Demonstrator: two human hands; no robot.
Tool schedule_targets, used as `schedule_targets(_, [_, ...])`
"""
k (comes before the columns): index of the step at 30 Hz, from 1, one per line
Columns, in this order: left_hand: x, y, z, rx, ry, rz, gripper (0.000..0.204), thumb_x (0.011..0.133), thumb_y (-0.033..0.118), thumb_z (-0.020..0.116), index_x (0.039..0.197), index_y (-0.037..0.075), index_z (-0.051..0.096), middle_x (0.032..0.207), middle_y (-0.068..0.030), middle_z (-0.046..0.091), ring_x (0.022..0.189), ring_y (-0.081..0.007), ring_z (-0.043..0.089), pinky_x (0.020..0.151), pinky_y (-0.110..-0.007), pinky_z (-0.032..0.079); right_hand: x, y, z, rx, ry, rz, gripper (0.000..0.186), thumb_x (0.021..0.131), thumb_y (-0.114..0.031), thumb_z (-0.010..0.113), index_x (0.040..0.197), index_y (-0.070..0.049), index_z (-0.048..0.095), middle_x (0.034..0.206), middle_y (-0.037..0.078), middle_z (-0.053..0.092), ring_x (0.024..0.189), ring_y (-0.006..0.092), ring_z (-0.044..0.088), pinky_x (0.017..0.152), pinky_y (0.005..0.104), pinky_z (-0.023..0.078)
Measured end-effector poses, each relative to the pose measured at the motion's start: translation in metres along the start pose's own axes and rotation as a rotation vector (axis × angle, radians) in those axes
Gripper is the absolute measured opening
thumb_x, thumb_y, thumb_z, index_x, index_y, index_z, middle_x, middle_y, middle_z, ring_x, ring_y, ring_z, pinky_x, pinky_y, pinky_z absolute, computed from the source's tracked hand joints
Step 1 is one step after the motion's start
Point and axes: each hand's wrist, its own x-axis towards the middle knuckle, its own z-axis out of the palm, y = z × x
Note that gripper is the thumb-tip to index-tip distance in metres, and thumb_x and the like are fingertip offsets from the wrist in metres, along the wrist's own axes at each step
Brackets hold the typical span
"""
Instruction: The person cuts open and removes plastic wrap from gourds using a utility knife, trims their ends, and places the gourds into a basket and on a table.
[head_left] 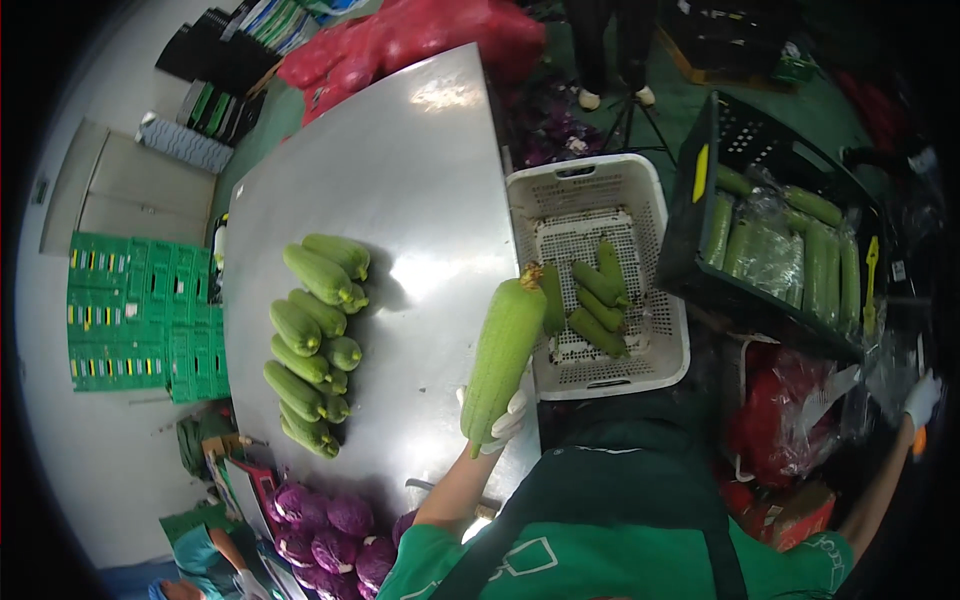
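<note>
My left hand [508, 420], in a white glove, is closed around the lower end of a long light-green luffa gourd [500, 360]. The gourd's brown, withered tip points away from me, over the steel table's edge beside the white basket. At the far right my right hand [922, 400], also gloved, is closed. An orange handle end [919, 442] sticks out below it, and a thin pale strip shows above; the kind of tool is unclear. Clear plastic bags [885, 375] lie close to that hand. A pile of similar gourds [318, 340] rests on the table, left of my left hand.
The white basket [665, 340] holds several smaller green gourds. A dark crate [690, 240] at right contains wrapped green vegetables. Purple cabbages [335, 535] sit near left, red sacks [420, 45] behind the steel table [430, 190]. Green crates [145, 315] are stacked left; a co-worker [210, 560] is lower left.
</note>
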Motion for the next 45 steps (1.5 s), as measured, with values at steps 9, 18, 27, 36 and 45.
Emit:
schedule_targets(9, [0.060,-0.020,0.051,0.990,0.334,-0.155,0.096,0.058,0.034,0.081,0.136,0.001,0.036,0.108,-0.0210,0.057,0.081,-0.0303,0.064,0.069,-0.040,0.054,-0.211,-0.398,-0.456,2.218,-1.433,-0.618,0.041,0.090,-0.032,0.064,0.121,-0.005,0.060,0.079,-0.005,0.060,0.061,0.0003,0.047,0.053,0.0140,0.038])
schedule_targets(18, [0.077,-0.017,0.096,2.377,0.256,-0.009,0.088,0.062,0.004,0.080,0.139,0.000,0.037,0.135,-0.0132,0.047,0.126,-0.0257,0.045,0.109,-0.038,0.031,-0.220,-0.425,-0.501,2.260,-1.325,-1.015,0.013,0.089,-0.013,0.063,0.095,-0.001,0.064,0.081,0.001,0.057,0.074,0.0068,0.052,0.069,0.0227,0.044])
schedule_targets(27, [0.048,-0.032,0.037,0.322,0.123,-0.440,0.094,0.067,0.046,0.070,0.139,0.001,0.031,0.080,-0.0137,0.055,0.055,-0.0231,0.054,0.047,-0.033,0.044,-0.229,-0.429,-0.502,2.482,-1.342,-1.004,0.015,0.093,-0.006,0.055,0.103,0.001,0.064,0.070,0.003,0.060,0.057,0.0066,0.051,0.054,0.0202,0.042])
schedule_targets(36, [0.061,-0.046,0.032,0.082,-0.031,-0.269,0.101,0.081,0.071,0.053,0.147,0.003,0.017,0.068,-0.0059,0.051,0.045,-0.0123,0.049,0.040,-0.022,0.038,-0.212,-0.489,-0.466,3.037,-1.762,-0.356,0.016,0.090,-0.010,0.054,0.100,0.000,0.061,0.072,0.009,0.061,0.057,0.0189,0.057,0.053,0.0274,0.046])
schedule_targets(45, [0.103,-0.024,0.066,0.125,0.490,0.292,0.048,0.089,0.041,0.061,0.123,0.010,0.049,0.112,-0.0112,0.055,0.110,-0.0260,0.053,0.099,-0.046,0.043,-0.266,-0.487,-0.448,2.029,-0.207,-0.797,0.031,0.079,-0.005,0.063,0.110,-0.006,0.063,0.099,0.017,0.062,0.086,0.0318,0.064,0.080,0.0377,0.052])
